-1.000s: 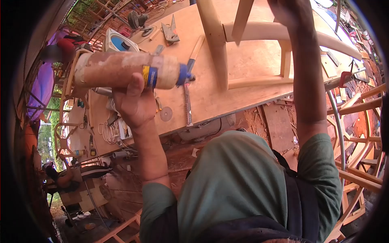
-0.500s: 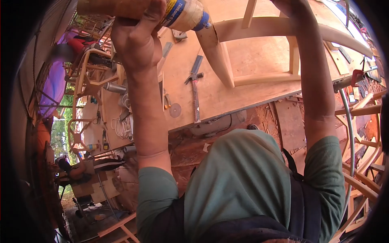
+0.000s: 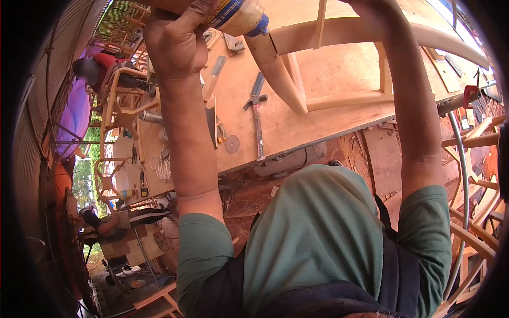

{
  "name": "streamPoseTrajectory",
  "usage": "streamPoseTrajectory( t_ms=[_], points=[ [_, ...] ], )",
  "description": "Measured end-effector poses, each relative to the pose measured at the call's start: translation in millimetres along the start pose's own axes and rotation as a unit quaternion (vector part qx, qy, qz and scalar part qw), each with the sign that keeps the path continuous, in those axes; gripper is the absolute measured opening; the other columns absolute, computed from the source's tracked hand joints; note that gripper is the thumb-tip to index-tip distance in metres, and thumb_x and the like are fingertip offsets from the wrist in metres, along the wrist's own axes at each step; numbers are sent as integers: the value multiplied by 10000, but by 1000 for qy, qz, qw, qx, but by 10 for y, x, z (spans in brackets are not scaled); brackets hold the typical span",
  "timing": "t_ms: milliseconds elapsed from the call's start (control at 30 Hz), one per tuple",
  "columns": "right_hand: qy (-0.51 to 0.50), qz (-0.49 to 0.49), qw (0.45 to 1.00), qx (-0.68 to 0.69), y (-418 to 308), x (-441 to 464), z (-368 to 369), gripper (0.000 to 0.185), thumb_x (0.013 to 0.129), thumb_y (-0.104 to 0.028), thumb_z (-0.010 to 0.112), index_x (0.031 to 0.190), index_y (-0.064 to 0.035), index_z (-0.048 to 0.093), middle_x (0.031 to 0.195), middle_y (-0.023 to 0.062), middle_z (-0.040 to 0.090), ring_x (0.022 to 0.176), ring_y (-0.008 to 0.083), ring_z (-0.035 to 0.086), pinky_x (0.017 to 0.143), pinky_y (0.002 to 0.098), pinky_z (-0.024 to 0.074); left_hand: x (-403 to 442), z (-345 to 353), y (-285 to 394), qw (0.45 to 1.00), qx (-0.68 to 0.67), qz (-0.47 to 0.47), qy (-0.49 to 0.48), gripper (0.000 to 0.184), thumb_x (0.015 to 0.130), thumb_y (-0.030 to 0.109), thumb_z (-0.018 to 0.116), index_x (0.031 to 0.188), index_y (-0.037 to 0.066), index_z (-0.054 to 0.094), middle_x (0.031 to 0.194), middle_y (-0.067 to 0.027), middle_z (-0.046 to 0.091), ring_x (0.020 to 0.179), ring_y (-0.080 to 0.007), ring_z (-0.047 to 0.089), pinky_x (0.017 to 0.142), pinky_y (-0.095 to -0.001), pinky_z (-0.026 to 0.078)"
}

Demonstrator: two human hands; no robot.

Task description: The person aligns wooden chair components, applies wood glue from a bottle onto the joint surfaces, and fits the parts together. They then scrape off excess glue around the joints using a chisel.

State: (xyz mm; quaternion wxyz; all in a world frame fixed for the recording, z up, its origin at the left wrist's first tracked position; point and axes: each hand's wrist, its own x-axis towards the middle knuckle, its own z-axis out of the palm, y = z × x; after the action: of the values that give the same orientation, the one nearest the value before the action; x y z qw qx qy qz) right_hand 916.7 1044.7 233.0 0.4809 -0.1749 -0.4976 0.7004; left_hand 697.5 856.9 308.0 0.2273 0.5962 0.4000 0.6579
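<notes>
At the top edge, my left hand [image 3: 177,45] is wrapped round a glue bottle [image 3: 243,17] with a blue and yellow label. The bottle lies tilted, its blue cap close to a dark joint line in the curved wooden chair frame [image 3: 339,33]. My right hand [image 3: 368,6] is at the top edge over the far side of the frame. Its fingers are cut off by the picture's edge, so their grip is hidden. The frame rests on the wooden workbench [image 3: 328,69].
A hammer [image 3: 257,127], a round disc [image 3: 231,144] and a metal hand plane [image 3: 233,43] lie on the bench. A red clamp [image 3: 470,96] sits at its right edge. People [image 3: 103,71] are at left among chair frames; more wooden frames [image 3: 474,238] stand at right.
The glue bottle and my left hand have moved slightly up and left in view. The cap now sits nearer the joint line. My right hand has also shifted slightly upward.
</notes>
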Motion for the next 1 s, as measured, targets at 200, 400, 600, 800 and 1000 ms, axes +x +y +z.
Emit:
streamPoseTrajectory(
  t_ms=[200,400,600,800,1000],
  points=[
    [-1,10,1000,-17,-13,6,1,223,959,-208,735,979,10,691,804,68,645,698,176,637,689,336,556,24,-32,-82,1000,-3,-15,3,448,864,155,829,1224,-3,616,1079,-67,697,988,-199,671,892,-334,547],
    [-16,6,1000,-5,12,-2,-21,225,976,-243,716,994,-19,696,831,59,664,738,168,651,722,326,550,63,-34,-25,997,-60,-43,20,426,873,116,807,1237,3,617,1119,-67,686,1036,-202,660,940,-353,534],
    [-49,11,997,62,33,23,-63,246,995,-261,689,1139,-64,661,960,32,706,867,148,675,822,314,540,103,-106,46,984,-166,-35,-53,403,891,55,762,1264,25,610,1136,-75,683,1092,-229,649,989,-387,520],
    [-79,-13,993,89,23,23,-104,290,973,-268,716,1163,-59,653,999,36,726,917,160,703,856,317,565,99,-83,60,982,-179,-36,-41,449,906,74,760,1312,19,574,1181,-75,665,1125,-236,638,1012,-396,516],
    [-90,-11,985,149,-21,-37,-59,363,962,-270,727,1208,-21,631,1035,80,720,945,192,707,876,338,576,175,-11,-60,963,-249,-58,-82,394,933,97,739,1291,19,594,1178,-71,672,1142,-219,635,1016,-389,517]
  ],
)
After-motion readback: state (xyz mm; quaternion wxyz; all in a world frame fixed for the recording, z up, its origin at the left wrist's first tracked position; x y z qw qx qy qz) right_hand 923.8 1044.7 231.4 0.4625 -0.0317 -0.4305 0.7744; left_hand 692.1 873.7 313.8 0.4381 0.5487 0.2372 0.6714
